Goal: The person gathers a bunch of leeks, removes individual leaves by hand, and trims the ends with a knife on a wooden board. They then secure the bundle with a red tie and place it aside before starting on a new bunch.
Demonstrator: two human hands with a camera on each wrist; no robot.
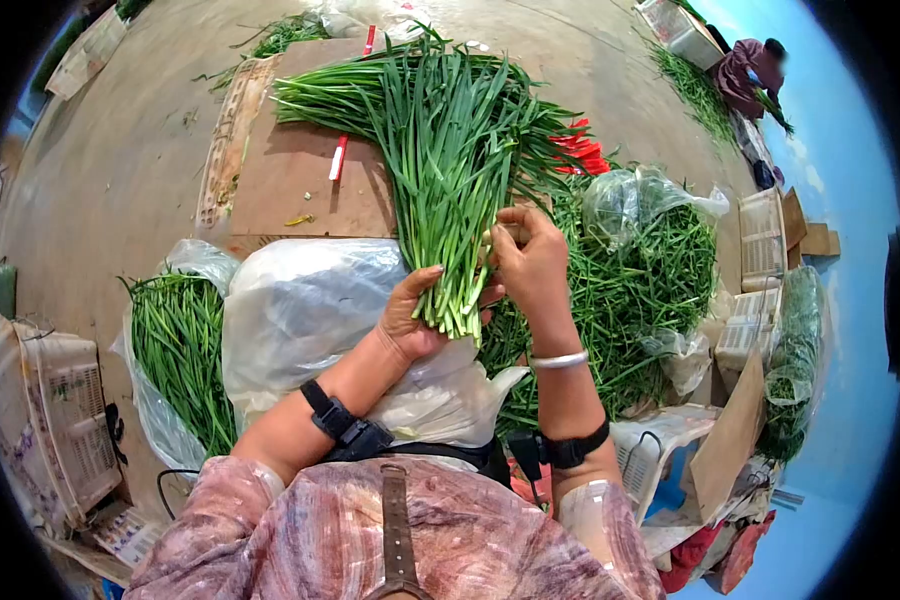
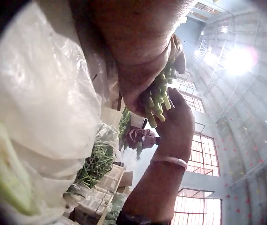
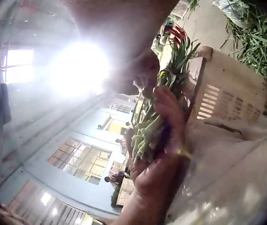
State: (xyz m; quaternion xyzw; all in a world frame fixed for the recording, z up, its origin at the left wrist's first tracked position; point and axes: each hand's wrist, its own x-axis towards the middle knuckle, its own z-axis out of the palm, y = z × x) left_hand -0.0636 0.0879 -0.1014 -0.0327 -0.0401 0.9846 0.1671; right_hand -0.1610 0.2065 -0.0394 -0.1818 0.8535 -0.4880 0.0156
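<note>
A large bunch of garlic chives, green leaves fanned away and pale cut ends toward the body, lies in my left hand. That hand grips it low around the stalks, thumb on top and fingertips showing at the far side. At the bunch's right edge my right hand has its fingers curled, thumb and forefinger pinching at the outer stalks. The cut stalk ends stick out of the left hand in the left wrist view. In the right wrist view the left palm cups the stalks.
More chives lie across a board ahead, over a red strip. Red ties sit beside them. White plastic covers the lap area. Loose chives heap at right; a bag of chives stands left. Another person is far right.
</note>
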